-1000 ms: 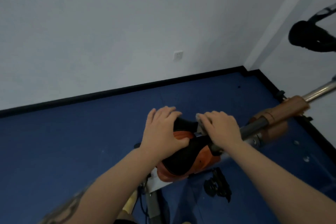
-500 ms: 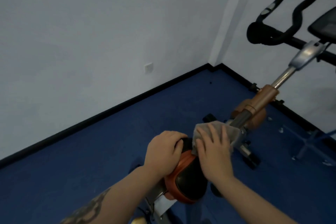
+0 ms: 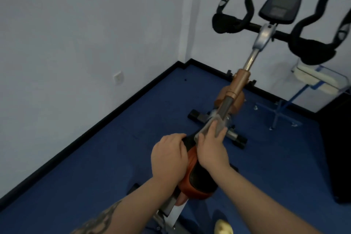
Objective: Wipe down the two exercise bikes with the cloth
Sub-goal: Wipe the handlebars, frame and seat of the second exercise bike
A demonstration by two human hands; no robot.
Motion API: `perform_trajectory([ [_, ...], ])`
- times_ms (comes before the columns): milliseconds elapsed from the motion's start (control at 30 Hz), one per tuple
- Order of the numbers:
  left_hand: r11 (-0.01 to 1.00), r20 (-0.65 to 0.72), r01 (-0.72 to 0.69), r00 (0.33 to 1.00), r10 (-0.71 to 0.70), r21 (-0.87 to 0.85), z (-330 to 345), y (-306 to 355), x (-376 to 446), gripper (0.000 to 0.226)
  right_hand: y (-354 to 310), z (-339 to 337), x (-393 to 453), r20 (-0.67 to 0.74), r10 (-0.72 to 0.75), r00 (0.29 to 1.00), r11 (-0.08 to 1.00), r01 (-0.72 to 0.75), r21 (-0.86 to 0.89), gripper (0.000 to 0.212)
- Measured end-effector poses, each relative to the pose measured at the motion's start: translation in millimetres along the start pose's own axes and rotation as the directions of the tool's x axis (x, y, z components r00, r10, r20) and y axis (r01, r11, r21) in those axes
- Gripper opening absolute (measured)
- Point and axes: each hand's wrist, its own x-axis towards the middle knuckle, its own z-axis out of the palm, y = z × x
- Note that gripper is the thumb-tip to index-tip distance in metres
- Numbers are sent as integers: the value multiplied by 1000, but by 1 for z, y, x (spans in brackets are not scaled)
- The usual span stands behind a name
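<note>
The blue floor (image 3: pixel 95 157) fills the lower scene, bounded by a black skirting strip (image 3: pixel 114 118) that runs from the near left up to the far corner, then right along the far wall. The white walls (image 3: pixel 76 34) meet at that corner, with a pale socket plate (image 3: pixel 118 78) low on the left wall. Open floor lies wide on the left between the wall and the exercise bike (image 3: pixel 235 89), and a narrower stretch lies on the right, hemmed by a dark block (image 3: pixel 336 148) at the right edge.

The bike runs from the near centre away to the far right, its black handlebars (image 3: pixel 313 49) and dark console (image 3: pixel 279 6) close to the far wall. Its front foot bar (image 3: pixel 218 129) sits crosswise on the floor. Far right, just beside the handlebars, stands a clear stand on blue legs (image 3: pixel 315 80).

The orange and black saddle (image 3: pixel 197 178) sits at near centre. The left hand (image 3: pixel 168 159) curls over the saddle's left side, grasping it. The right hand (image 3: pixel 210 148) lies with fingers stretched forward, pressing the grey cloth (image 3: pixel 212 121) onto the frame just beyond the saddle's nose; the cloth drapes over the dark tube there, under the fingertips. A yellowish shape (image 3: pixel 224 227) shows at the near bottom edge; I cannot tell what it is.
</note>
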Motion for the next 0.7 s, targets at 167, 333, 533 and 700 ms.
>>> perform_trajectory([
  [167, 996, 106, 83, 991, -78, -41, -3, -6, 3, 30, 9, 7, -36, 15, -103, 995, 985, 104, -140, 58],
  [333, 999, 247, -41, 968, 43, -11, -6, -14, 15, 26, 2, -1, -37, 59, -98, 993, 968, 109, -226, 48],
  [533, 997, 195, -40, 979, 52, -66, -7, -14, 11, 24, 3, 29, -71, -35, -136, 990, 958, 122, -259, 54],
  [700, 997, 212, -49, 975, 62, -65, -5, -15, 12, 27, 3, 9, -44, -6, 25, 1000, 994, -26, -107, 57],
])
